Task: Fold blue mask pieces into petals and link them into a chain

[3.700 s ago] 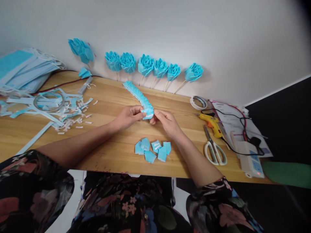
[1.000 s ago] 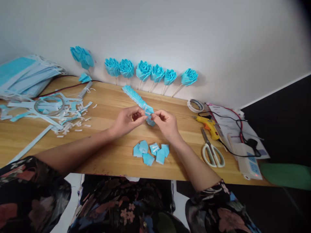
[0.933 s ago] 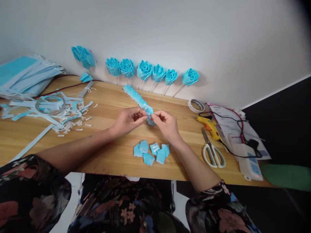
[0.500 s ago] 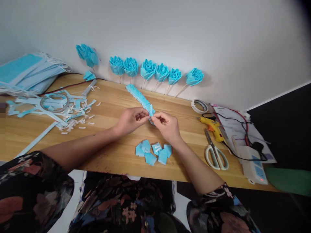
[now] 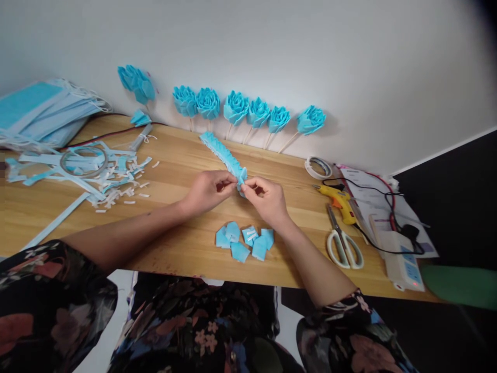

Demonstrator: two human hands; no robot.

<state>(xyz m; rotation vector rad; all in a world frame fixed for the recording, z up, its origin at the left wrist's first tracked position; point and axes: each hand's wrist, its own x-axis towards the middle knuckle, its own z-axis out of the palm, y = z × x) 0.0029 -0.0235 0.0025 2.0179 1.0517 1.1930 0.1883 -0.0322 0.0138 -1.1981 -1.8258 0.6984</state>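
- Currently, both hands pinch: the left hand (image 5: 208, 190) and the right hand (image 5: 267, 199) meet, fingertips close together, at the near end of a blue pleated strip (image 5: 220, 151).
- The strip slants away over the wooden table (image 5: 171, 160) — its far end toward blue flowers (image 5: 235, 108) on sticks by the wall (image 5: 248, 41).
- Loose blue pieces (image 5: 239, 252) lie between the forearms.
- Rightward — scissors (image 5: 334, 221), a yellow glue gun (image 5: 341, 201) and a tape roll (image 5: 309, 167).
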